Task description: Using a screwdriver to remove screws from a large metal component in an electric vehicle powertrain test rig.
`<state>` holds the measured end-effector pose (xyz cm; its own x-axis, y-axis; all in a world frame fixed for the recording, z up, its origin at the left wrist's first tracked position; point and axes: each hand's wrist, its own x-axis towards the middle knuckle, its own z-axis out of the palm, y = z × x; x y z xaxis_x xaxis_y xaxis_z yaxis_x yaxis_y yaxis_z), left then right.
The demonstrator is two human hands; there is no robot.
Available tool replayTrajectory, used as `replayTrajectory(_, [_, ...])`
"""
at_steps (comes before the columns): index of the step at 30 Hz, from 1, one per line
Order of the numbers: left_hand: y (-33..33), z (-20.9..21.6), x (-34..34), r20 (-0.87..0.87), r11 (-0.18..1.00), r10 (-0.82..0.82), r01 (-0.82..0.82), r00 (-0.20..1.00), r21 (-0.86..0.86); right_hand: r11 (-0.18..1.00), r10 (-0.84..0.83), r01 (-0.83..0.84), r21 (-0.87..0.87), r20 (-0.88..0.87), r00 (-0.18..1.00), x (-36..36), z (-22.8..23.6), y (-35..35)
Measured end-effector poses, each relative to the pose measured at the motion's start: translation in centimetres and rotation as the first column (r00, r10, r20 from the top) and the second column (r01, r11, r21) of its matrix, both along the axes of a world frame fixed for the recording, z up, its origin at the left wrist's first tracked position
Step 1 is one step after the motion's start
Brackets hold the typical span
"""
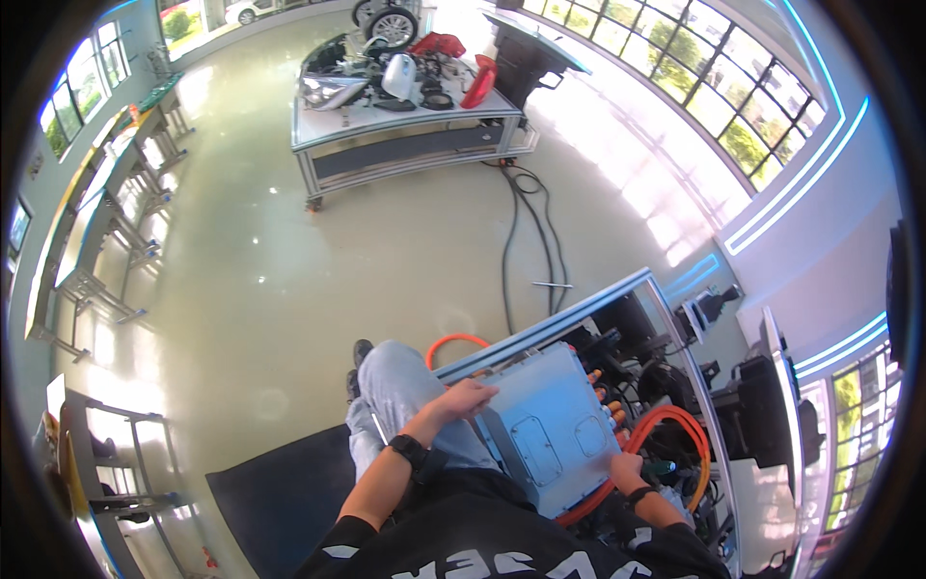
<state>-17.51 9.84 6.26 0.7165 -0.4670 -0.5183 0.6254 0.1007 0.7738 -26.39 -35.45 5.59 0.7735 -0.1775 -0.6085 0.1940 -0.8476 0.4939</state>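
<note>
In front of me a flat silver-blue metal box [555,425] with bolted cover plates sits tilted in an aluminium-profile frame [579,311]. My left hand [468,398] is closed at the box's left edge, fingertips against the rim. At the lower right corner of the box, my right hand [627,471] is curled into a closed grip; what lies inside its fingers is hidden. A dark green cylindrical piece [661,468] shows right beside that hand. Orange connectors [614,413] line the box's right side, and thick orange cables [680,420] loop close to my right hand.
The frame also holds black machine parts [666,381]. A dark mat [280,502] lies at my left. Ahead, a wheeled table [328,125] carries car parts, with black cables [511,241] trailing from it across the floor. Workbenches [87,227] stand along the left wall.
</note>
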Motion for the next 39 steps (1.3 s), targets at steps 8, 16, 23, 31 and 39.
replayTrajectory(8, [-0.3,-0.6,0.1,-0.009,0.999,-0.037,0.036,0.999,-0.038,0.976,0.217,-0.217,0.004,0.042,0.975,-1.6,0.0,-1.1])
replayTrajectory(16, [-0.8,-0.6,0.5,0.021,0.999,-0.036,0.036,0.999,-0.016,0.906,-0.408,0.395,0.149,0.068,0.91,-0.6,-2.4,-4.2])
replayTrajectory(23, [-0.2,-0.9,0.2,0.027,0.999,-0.028,0.028,0.999,0.019,0.986,-0.165,0.163,0.036,0.062,0.984,0.0,-2.0,-2.0])
replayTrajectory(31, [-0.3,-1.3,0.1,0.014,0.998,-0.019,0.02,1.0,-0.054,0.995,-0.084,0.085,0.053,-0.014,0.996,1.1,-2.1,-2.5])
replayTrajectory(39, [-0.5,-0.3,0.2,0.024,0.998,-0.058,0.057,0.998,0.007,0.885,-0.365,0.298,0.358,0.136,0.921,0.3,-4.1,-6.6])
